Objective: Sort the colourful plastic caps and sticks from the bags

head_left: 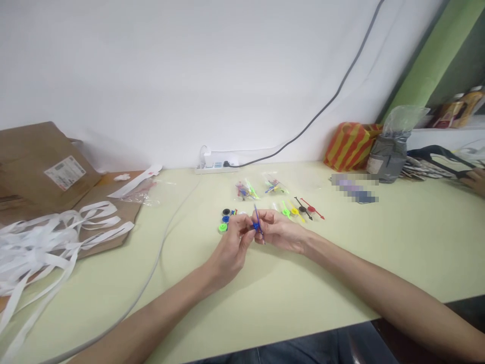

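Mid-counter [341,283], the right hand [279,231] pinches the blue stick [257,215], long axis near upright; the left hand [232,240] grips its lower part from the left

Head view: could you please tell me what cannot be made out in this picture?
Small blue plastic stick, head view: fingers of the left hand and right hand cover its middle; shape too small to tell.
Flat dark thing on the pale green table: blurred over.
Another person's hand: cut off by the right edge.
White label on the brown cardboard box: print too small.
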`<state>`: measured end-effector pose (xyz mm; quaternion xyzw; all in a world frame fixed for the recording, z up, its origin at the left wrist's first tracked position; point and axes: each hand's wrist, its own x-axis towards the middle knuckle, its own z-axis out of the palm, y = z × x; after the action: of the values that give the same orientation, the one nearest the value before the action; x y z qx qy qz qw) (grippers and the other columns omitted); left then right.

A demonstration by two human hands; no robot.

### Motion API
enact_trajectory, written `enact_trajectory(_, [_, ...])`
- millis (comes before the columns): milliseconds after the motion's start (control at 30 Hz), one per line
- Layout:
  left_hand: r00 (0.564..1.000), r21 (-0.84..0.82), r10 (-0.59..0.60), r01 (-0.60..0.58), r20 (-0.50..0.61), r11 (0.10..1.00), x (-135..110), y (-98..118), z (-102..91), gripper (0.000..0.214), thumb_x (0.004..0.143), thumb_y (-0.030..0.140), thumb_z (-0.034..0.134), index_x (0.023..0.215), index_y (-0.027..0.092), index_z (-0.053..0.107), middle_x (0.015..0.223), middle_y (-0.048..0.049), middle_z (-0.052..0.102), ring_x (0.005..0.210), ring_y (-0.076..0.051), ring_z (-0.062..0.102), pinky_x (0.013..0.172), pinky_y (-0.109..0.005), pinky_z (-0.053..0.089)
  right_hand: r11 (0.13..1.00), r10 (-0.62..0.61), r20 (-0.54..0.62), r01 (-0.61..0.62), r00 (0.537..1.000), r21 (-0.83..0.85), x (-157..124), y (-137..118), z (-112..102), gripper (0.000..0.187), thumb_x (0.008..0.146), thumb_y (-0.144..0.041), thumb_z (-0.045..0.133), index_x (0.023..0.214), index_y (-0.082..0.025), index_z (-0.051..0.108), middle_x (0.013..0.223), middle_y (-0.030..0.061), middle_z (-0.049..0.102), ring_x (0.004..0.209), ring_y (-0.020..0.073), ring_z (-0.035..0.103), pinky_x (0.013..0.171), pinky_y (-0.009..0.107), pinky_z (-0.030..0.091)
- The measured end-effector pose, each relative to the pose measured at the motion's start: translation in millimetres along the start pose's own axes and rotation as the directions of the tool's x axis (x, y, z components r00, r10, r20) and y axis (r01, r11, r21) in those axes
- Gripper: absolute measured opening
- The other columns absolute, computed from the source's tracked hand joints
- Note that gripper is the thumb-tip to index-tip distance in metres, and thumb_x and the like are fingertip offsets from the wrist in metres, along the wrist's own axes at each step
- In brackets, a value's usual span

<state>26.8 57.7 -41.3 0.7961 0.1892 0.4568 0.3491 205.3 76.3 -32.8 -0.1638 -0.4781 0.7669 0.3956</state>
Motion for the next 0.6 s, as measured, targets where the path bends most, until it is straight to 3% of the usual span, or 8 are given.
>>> enact_trajectory(233, [0.993,0.074,-0.083,0.076,0.086,0.994,-5,-15,-7.6,0.009,0.104,0.03,0.031,0.11,0.024,0.032,0.098,-0.0047,0.054,0.082,-0.014,0.058,0.078,-0.032,0.05,0.989,-0.031,-0.03,0.026,0.999,-0.148,2,8,3,0.037,0.076,-0.044,0.081,0.081,-0.017,0.056,0.074,-0.001,0.055,0.063,0.0108,0.053,0.062,0.025,0.042])
enact_trajectory(300, [0.989,0.138,-0.127,0.116,0.08,0.984,-2,-19,-12.7,0.008,0.103,0.03,0.031,0.108,0.023,0.033,0.095,-0.0037,0.055,0.081,-0.014,0.059,0.076,-0.032,0.05,0.965,-0.12,-0.119,0.088,0.986,-0.248,6,13,5,0.038,0.078,-0.048,0.078,0.08,-0.018,0.055,0.073,-0.0013,0.055,0.062,0.0111,0.052,0.062,0.026,0.042])
enact_trajectory(400, [0.985,0.295,-0.165,0.145,0.044,0.944,6,-19,-20.1,0.011,0.101,0.026,0.035,0.111,0.022,0.034,0.087,-0.0009,0.058,0.074,-0.013,0.058,0.069,-0.027,0.047,0.891,-0.322,-0.274,0.191,0.906,-0.413,11,16,15,0.038,0.083,-0.054,0.071,0.083,-0.019,0.055,0.072,-0.0018,0.055,0.063,0.0118,0.053,0.065,0.027,0.044])
enact_trajectory(500, [1.0,0.431,-0.02,0.016,0.005,0.902,11,-15,-24.4,0.013,0.099,0.024,0.042,0.112,0.023,0.038,0.082,0.0027,0.058,0.065,-0.011,0.056,0.064,-0.024,0.045,0.817,-0.443,-0.268,0.261,0.856,-0.515,11,10,28,0.036,0.086,-0.055,0.065,0.086,-0.02,0.057,0.078,-0.0005,0.058,0.071,0.0131,0.056,0.07,0.028,0.046])
enact_trajectory(600, [0.984,0.552,0.178,-0.148,-0.001,0.821,9,-14,-25.9,0.019,0.095,0.025,0.053,0.11,0.025,0.041,0.078,0.0048,0.056,0.063,-0.011,0.055,0.062,-0.023,0.044,0.786,-0.43,-0.185,0.267,0.884,-0.557,6,-5,32,0.033,0.087,-0.051,0.066,0.086,-0.019,0.059,0.078,0.001,0.062,0.072,0.014,0.058,0.07,0.028,0.046])
